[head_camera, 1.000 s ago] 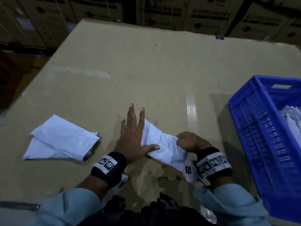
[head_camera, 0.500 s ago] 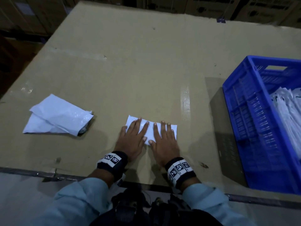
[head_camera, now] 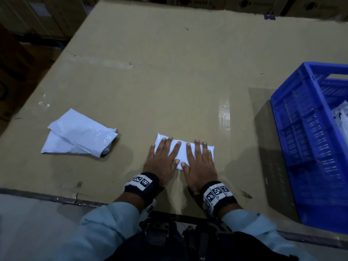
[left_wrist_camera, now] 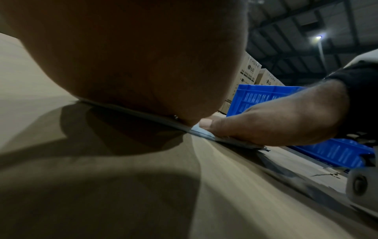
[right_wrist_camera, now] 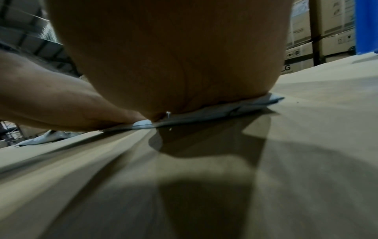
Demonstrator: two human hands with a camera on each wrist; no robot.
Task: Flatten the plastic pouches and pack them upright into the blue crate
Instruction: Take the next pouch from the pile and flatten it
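Pressed flat, side by side, fingers straight and spread: left hand [head_camera: 162,160] and right hand [head_camera: 198,164], both atop a folded white pouch [head_camera: 182,153] near the front edge of the cardboard-covered bench [head_camera: 169,76]. Lay crumpled, well off to the left: loose white pouches [head_camera: 79,133]. Stood at the right: blue crate [head_camera: 308,144], more white pouches [head_camera: 341,117] inside.

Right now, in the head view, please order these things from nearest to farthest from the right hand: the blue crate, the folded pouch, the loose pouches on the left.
1. Folded pouch: directly under the right hand, pressed flat on the cardboard.
2. Blue crate: to the right, apart from the hand.
3. Loose pouches: far left, beyond the left hand.
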